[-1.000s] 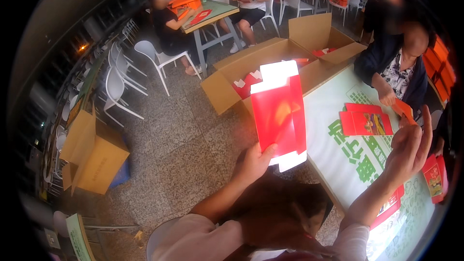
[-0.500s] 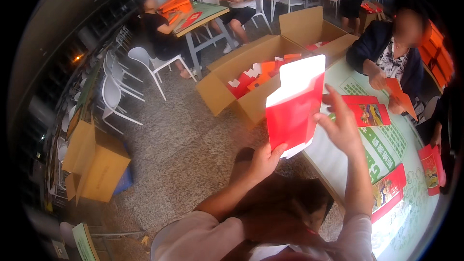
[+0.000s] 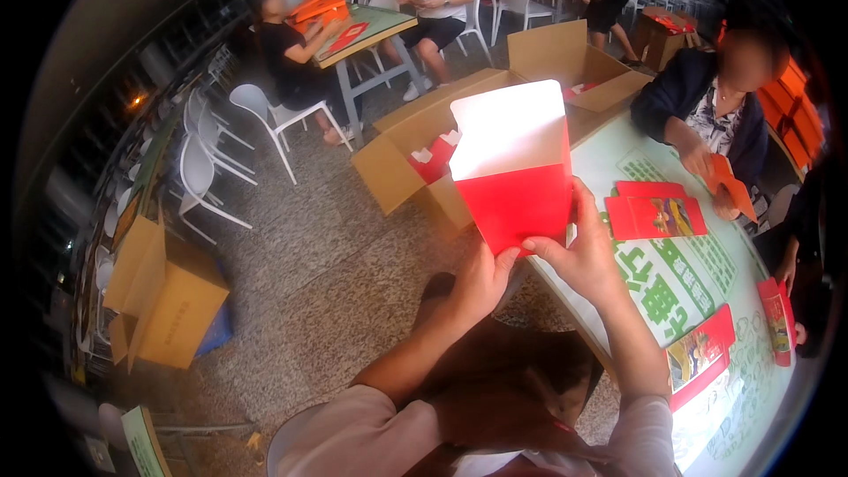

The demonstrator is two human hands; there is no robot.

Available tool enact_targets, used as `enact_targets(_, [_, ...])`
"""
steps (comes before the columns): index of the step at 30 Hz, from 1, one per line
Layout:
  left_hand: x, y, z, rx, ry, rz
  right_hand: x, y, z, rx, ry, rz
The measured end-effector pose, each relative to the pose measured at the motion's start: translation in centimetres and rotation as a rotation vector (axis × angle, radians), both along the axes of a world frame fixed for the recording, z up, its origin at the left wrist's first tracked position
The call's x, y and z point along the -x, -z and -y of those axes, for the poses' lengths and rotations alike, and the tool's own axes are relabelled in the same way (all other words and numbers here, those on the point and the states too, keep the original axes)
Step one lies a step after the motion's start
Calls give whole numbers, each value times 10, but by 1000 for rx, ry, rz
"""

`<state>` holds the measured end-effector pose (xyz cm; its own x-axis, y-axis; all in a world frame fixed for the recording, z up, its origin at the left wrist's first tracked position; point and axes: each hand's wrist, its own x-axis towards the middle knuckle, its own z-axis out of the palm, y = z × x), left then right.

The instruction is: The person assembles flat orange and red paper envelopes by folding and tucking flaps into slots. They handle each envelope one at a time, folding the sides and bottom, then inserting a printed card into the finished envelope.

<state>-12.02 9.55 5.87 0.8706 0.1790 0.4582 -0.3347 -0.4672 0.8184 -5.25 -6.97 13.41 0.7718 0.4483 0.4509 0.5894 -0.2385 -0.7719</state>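
Note:
A red cardboard box (image 3: 517, 205) with a white inside stands opened out between my hands, its white flap up at the far top. My left hand (image 3: 481, 283) grips the lower left of it, thumb on the near face. My right hand (image 3: 579, 247) is closed round its lower right side, thumb on the near face close to the other thumb. The fingers behind the box are partly hidden. Just right of my right hand, a flat red printed box (image 3: 654, 212) lies on the table (image 3: 645, 287). Another flat red printed box (image 3: 702, 358) lies nearer to me.
A large open carton (image 3: 389, 172) with red folded boxes stands beyond my hands, a second carton (image 3: 548, 44) behind it. Across the table a person (image 3: 715, 106) handles an orange-red piece. At the right edge another person's hand touches a red box (image 3: 777, 322). White chairs (image 3: 265, 110) stand left.
My right hand has come in and taken hold of the box's right side. The box has gone from flattened to opened out, and it has shifted slightly left.

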Motion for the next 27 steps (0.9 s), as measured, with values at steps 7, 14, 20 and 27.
enact_targets(7, [-2,-16,-11,106,72,113,-9,15,3,-209,-106,-244])
enact_targets(14, [9,-58,-34,509,182,214,-1,17,0,-148,-340,-427])
enact_targets(20, [19,-57,-31,495,173,180,9,1,0,-199,-244,-280])
enact_targets(27, [29,-37,-24,444,221,114,12,5,2,-321,-213,-202])
